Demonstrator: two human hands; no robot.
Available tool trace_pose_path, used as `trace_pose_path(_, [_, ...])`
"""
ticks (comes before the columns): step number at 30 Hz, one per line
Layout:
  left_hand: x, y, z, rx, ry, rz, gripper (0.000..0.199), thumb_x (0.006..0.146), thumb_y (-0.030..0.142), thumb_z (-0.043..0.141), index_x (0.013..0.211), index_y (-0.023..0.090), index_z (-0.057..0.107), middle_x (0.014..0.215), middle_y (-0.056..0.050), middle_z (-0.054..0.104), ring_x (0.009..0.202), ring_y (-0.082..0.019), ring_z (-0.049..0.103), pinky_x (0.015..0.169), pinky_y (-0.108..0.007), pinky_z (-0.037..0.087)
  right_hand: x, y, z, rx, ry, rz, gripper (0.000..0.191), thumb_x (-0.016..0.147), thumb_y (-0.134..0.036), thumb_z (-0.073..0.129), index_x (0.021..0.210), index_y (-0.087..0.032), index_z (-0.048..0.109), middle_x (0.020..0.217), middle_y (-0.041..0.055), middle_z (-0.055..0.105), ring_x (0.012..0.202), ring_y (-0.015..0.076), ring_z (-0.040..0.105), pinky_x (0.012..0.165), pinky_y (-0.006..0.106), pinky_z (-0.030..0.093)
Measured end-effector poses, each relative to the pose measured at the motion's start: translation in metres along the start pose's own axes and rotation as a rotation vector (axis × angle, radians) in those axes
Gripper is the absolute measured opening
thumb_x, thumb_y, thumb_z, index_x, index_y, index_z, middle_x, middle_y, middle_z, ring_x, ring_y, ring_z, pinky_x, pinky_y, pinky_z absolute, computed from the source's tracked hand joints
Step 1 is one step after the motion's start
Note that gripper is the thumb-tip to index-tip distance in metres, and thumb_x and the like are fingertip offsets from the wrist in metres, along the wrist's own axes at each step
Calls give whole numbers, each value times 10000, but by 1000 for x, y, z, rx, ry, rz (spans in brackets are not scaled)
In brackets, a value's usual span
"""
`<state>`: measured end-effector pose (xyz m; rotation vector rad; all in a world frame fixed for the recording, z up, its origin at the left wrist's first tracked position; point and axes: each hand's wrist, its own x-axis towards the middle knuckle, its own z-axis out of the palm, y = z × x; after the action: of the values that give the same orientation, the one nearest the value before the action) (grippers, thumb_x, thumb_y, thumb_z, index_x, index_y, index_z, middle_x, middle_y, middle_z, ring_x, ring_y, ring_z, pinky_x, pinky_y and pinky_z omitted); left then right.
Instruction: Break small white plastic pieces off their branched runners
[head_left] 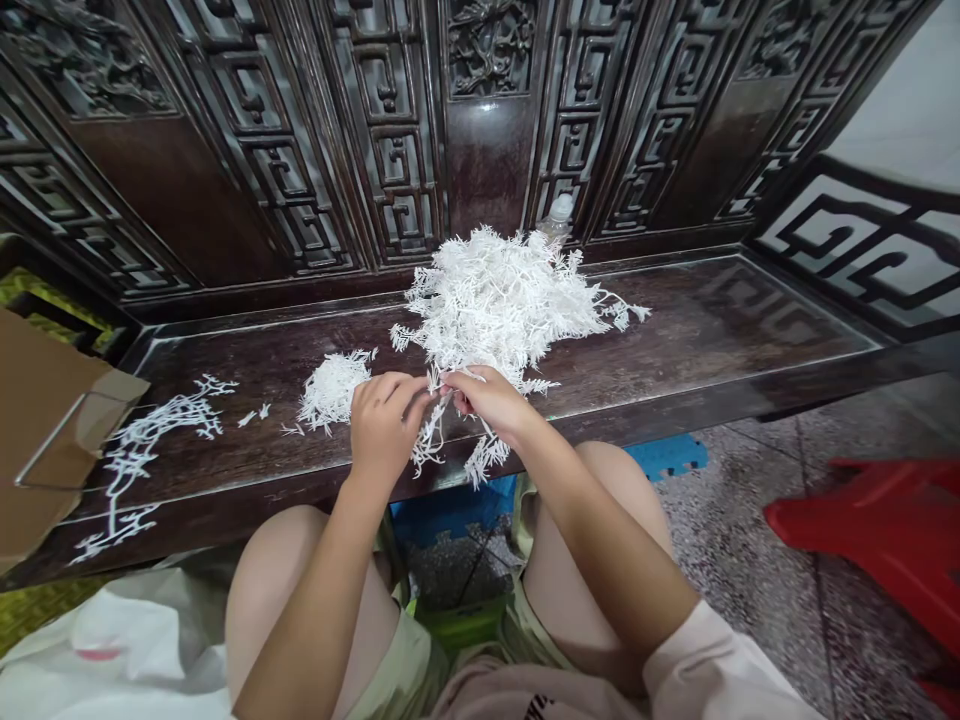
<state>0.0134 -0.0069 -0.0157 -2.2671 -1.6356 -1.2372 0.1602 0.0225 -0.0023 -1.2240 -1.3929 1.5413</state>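
Note:
A white plastic artificial branch (429,440) with needle-like tips hangs below my hands at the bench's front edge. My right hand (487,402) pinches it, fingers closed. Beside it, my left hand (384,415) is closed at the fingertips on a small white sprig (434,378) of the branch. Just behind my hands rises a large heap of white branches (502,295). Left of my left hand lies a small pile of short white sprigs (334,388). Farther left, thin bare-looking white stems (161,430) lie in a loose bunch.
The dark wooden bench (720,330) has a carved lattice back (487,150). A clear bottle with a white cap (561,208) stands behind the heap. At left is a cardboard box (45,430); at right, a red plastic stool (877,540) on the floor. Blue foam mat (671,457) lies under the bench.

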Motion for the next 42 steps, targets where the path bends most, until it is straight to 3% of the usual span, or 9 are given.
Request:
trace_pose_path(5, [-1,1,1,-8,-26,-3,144,753,246,497,841,204,604,824,-47,594,800,-190,516,744,-321,344,-2,0,3,-25,0,11,246,727,-358,466,632,-150,556,437,-41,400,453,77,376,491,223,289])
trace_pose_path(9, [-1,6,0,-64,-54,-78,117,739,215,484,811,189,572,818,-45,582,820,-189,510,770,-324,347,-3,1,3,-115,75,1,298,707,-443,491,699,-155,567,508,-27,446,481,88,394,499,232,303])
trace_pose_path(13, [0,8,-3,-203,-91,-210,98,751,250,473,775,190,547,760,-27,561,764,-169,513,713,-294,373,-6,-6,3,-173,222,-138,337,685,-447,534,899,-188,567,865,39,577,741,138,512,671,276,379])
trace_pose_path(16, [0,7,-4,-316,-113,-270,110,759,266,467,778,190,543,737,-15,555,725,-154,517,676,-276,386,-9,-12,2,-213,166,-295,361,678,-378,576,994,-204,557,1052,52,553,933,159,498,807,306,360])
trace_pose_path(20, [-1,7,-5,-363,-125,-292,105,753,269,473,772,191,541,748,-17,564,721,-154,518,679,-278,389,-11,-13,2,-292,5,-371,226,726,-340,535,881,-191,603,907,35,601,858,138,530,802,292,364])
trace_pose_path(25, [0,6,-7,-437,-156,-317,144,776,307,449,732,187,516,738,-14,543,731,-149,502,690,-268,379,-9,-6,1,-431,48,-393,183,752,-328,498,780,-168,582,774,22,566,752,128,508,711,262,367])
trace_pose_path(31, [0,0,-8,-716,-266,-453,195,785,347,441,675,187,462,662,5,482,651,-122,460,620,-229,372,-12,-11,2,-511,-51,-376,168,783,-302,424,740,-164,510,704,0,507,679,113,452,649,240,335])
trace_pose_path(36, [0,-1,-9,-893,-316,-516,190,793,349,436,698,187,465,684,3,477,699,-120,472,668,-222,375,-15,-13,4,-473,-96,-323,157,777,-271,388,682,-167,458,631,-26,444,620,101,411,607,229,312])
trace_pose_path(42, [3,5,-12,-850,-519,-491,251,780,409,439,772,170,514,732,-5,496,731,-134,459,696,-244,363,-15,-11,2,-440,-114,-304,149,776,-262,378,674,-169,432,619,-29,421,598,97,392,575,226,296])
